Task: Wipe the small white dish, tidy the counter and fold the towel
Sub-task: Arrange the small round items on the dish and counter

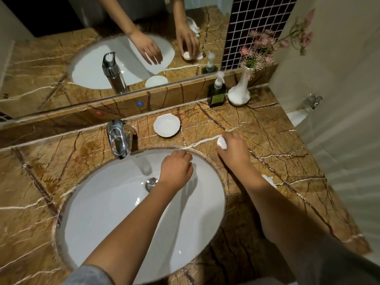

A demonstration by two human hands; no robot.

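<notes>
Our 2 forearms reach forward from the bottom of the frame, the left one crossing above the white sink (115, 212). Our left hand (176, 171) hovers over the basin's far rim, knuckles up, fingers curled loosely inward and holding nothing we can see. Just beside our right forearm, a scrap of white cloth, likely the towel (269, 180), peeks out on the marble counter (287, 145). Our right hand (234, 148) rests palm-down on the counter past the sink's right edge, fingers closed over a small white object (222, 143) whose end pokes out at the thumb side. Farther back, the small white dish (166, 125) sits alone near the faucet (118, 138). Against the mirror ledge stand a dark soap bottle (217, 93) and a white vase (239, 93) of pink flowers.
</notes>
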